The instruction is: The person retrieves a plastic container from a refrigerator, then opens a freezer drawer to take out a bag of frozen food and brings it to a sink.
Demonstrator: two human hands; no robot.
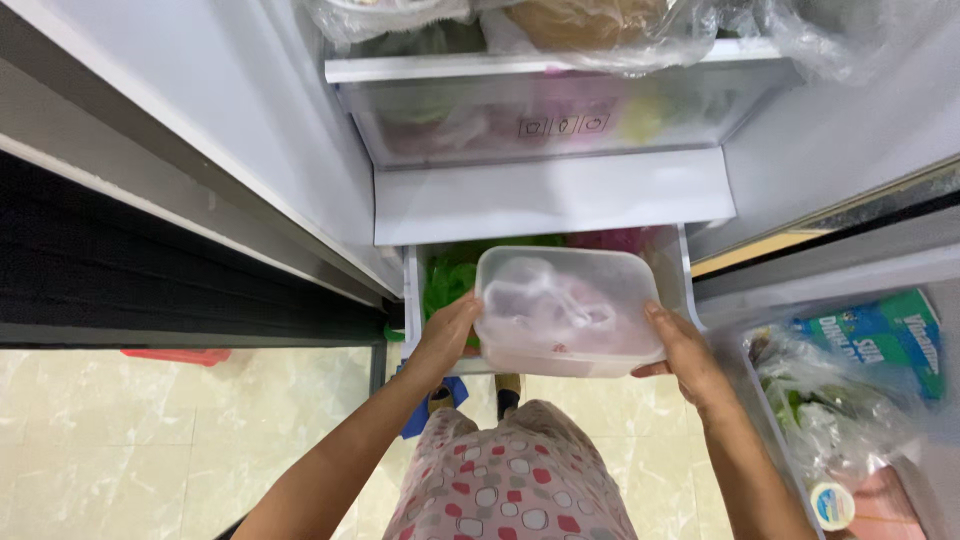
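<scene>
I hold a translucent plastic lidded container with both hands over an open bottom fridge drawer. Pinkish wrapped contents show through its lid. My left hand grips its left side and my right hand grips its right side. Green leafy produce and a pink bag lie in the drawer beneath the container, partly hidden by it.
Above is a shut clear crisper drawer under a shelf with bagged food. The open fridge door's bin at right holds bags, a blue-green box and a small tub. Beige tiled floor lies at left, with my patterned trousers below.
</scene>
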